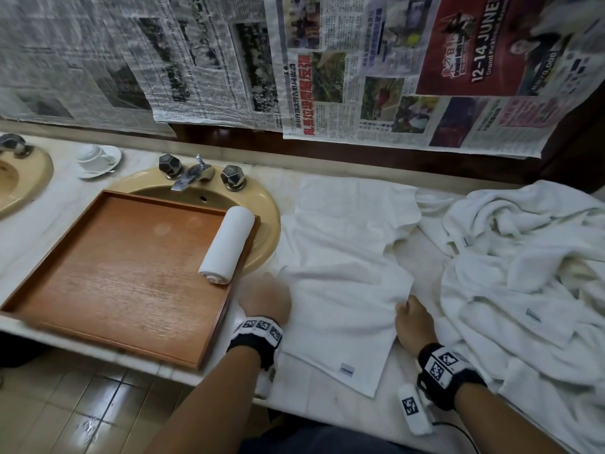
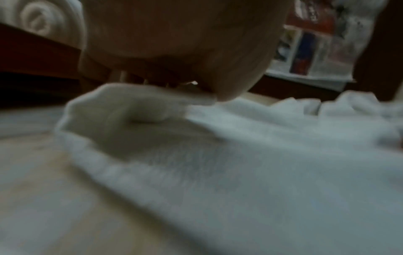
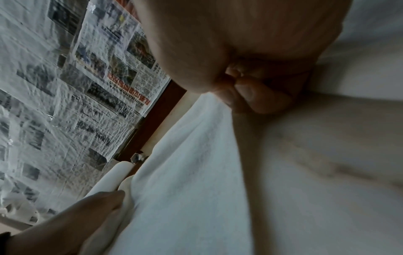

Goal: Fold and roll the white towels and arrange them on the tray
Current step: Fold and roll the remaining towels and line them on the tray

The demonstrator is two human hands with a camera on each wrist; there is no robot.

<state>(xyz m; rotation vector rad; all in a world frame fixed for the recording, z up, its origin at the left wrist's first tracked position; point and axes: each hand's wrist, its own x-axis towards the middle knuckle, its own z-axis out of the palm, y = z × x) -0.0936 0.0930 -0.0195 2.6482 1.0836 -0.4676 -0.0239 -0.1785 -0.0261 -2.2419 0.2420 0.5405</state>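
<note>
One rolled towel (image 1: 226, 245) lies on the tray (image 1: 108, 280), just left of the left hand (image 1: 266, 299). Both hands pinch the flat towel (image 1: 343, 290) between them, the right hand (image 1: 413, 322) at its right edge. A pile of towels (image 1: 523, 267) waits to the right, so most work is left.

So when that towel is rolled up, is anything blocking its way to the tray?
Nothing visible. Both hands, left hand and right hand, already hold the flat towel. The tray sits right beside it, with one rolled towel along its right side.
</note>
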